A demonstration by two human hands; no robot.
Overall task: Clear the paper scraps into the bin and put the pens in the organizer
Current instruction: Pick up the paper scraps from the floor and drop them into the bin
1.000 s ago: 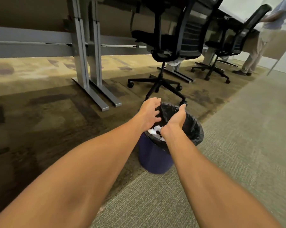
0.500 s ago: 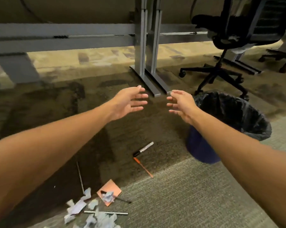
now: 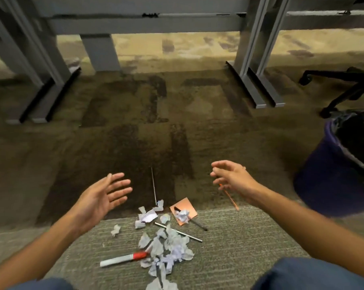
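Crumpled white paper scraps (image 3: pixel 168 245) lie in a pile on the carpet in front of me. Among them are a white marker with a red cap (image 3: pixel 124 258), a silver pen (image 3: pixel 178 231), a black pen (image 3: pixel 194 222) across an orange sticky note (image 3: pixel 183 210), a thin rod (image 3: pixel 154 186) and an orange pen (image 3: pixel 231 198) partly under my right hand. My left hand (image 3: pixel 102 198) hovers open, palm up, left of the pile. My right hand (image 3: pixel 231 176) hovers open above the orange pen, holding nothing. The blue bin (image 3: pixel 327 174) with a black liner stands at the right edge. No organizer is in view.
Grey desk legs (image 3: pixel 256 84) with floor rails stand at the back right and more desk legs (image 3: pixel 40 88) at the back left. A black chair base (image 3: pixel 344 93) sits behind the bin. My knees in blue trousers (image 3: pixel 302 275) fill the bottom edge.
My hands left the bin, where they dropped scraps, and swung left and down over the pile. The view turned left, so the bin now sits at the right edge.
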